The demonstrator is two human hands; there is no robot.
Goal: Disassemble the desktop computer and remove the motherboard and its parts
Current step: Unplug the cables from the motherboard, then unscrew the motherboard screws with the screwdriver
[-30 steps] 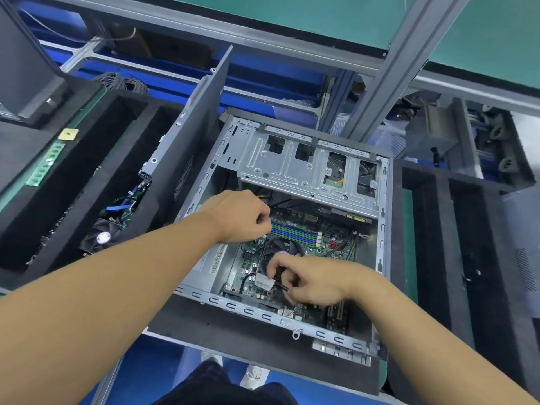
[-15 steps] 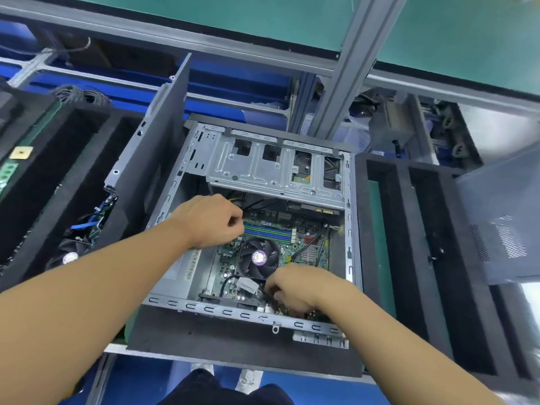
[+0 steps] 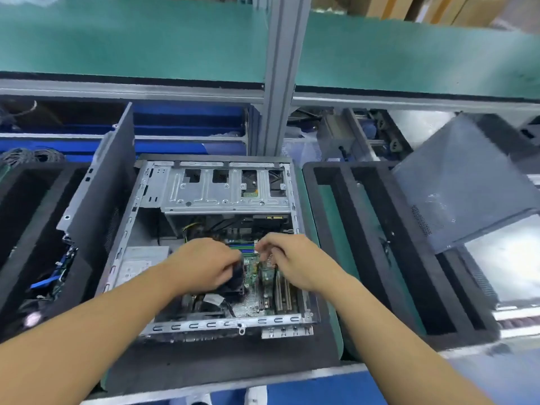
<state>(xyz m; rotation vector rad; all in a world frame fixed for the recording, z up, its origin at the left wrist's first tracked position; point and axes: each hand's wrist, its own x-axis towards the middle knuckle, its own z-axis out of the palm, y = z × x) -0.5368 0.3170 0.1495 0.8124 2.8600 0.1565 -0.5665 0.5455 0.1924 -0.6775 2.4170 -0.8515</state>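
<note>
Bench: green-topped shelf above, grey upright post dead centre behind the work.
Foam trays: black slotted tray on the right, another on the left w/ pulled parts lying in it; these look like the drop spots for what comes out.
Side panel: dark panel standing on edge betw the left tray and the case; leave it, don't knock it w/ the elbow.
Case: desktop computer case lies open-side up on black foam, drive cage bridging the far end.
Motherboard: motherboard sits flat in the case floor, near-right part bare; not out yet, so task is mid-way at best.
Cooler: black fan/heatsink block on the board, under the left hand.
RAM slots: blue/green strips showing betw the two hands.
Left hand: left hand curled over the cooler, fingers bent down round its top edge; looks like it's gripping it, but contact is partly hidden.
Right hand: right hand hovering above the board just right of the cooler, fingers pinched together; what they pinch, if anything, can't tell (blur).
Step, my read: freeing the cooler or a lead next to it.
How to do it well: undo the fasteners evenly, unplug the fan lead by its plug not the wire, steady the board w/ the other hand, lift straight up, no twisting.
Risk: yanking flexes the board or snags the yellow/black cables at the far-left.
</note>
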